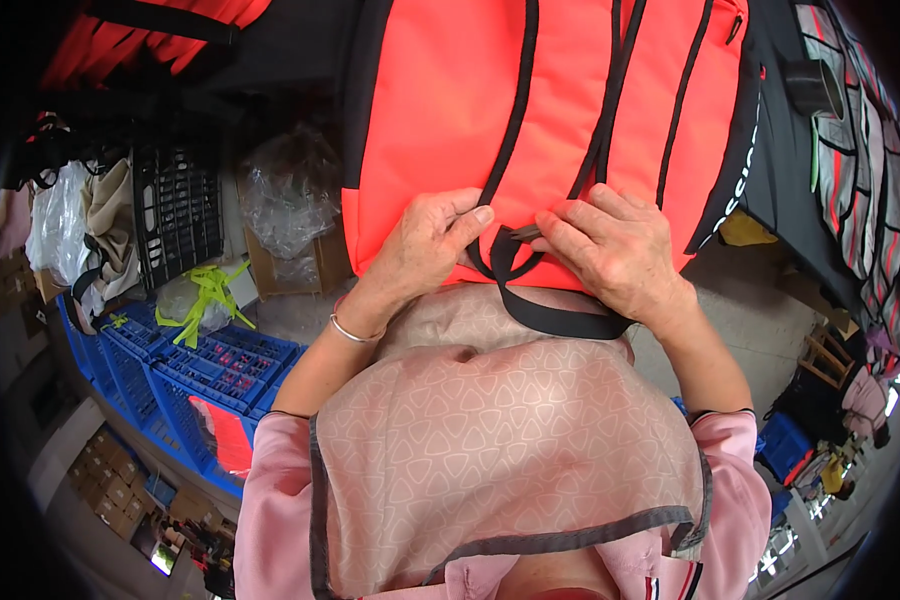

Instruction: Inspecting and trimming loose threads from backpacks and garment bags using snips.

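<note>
A bright orange-red backpack (pixel 425 110) with black edging lies in front of me, its lower end close to my body. Along it run padded orange straps (pixel 560 100) bound in black. My left hand (pixel 425 240) is closed, thumb and fingers pinching the black-bound edge of a strap near its lower end. Fingers curled, my right hand (pixel 620 245) grips the black webbing strap (pixel 560 318) where it passes through a small dark fitting (pixel 523 232). The webbing's loose part hangs in a loop over my patterned apron (pixel 510 420). My right fingertips partly hide the fitting.
Blue plastic crates (pixel 205 365) stand at the left, with yellow-green strips (pixel 210 305) on top. Behind them are a black crate (pixel 178 215) and clear plastic wrapping (pixel 290 195). Grey bag pieces (pixel 865 170) lie at the far right, beside dark fabric (pixel 790 190).
</note>
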